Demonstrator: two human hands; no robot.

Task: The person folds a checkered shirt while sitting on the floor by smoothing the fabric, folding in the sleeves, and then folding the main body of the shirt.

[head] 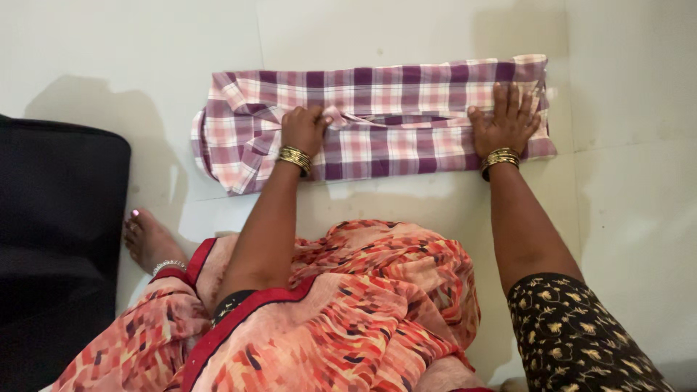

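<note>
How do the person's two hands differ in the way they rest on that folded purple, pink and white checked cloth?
The left hand is curled, its fingers pinching a fold near the middle-left of the folded purple, pink and white checked cloth; the right hand lies flat with fingers spread. The left hand sits away from the cloth's ends, whereas the right hand presses near its right end. Both wear gold bangles at the wrist and touch the cloth.
</note>
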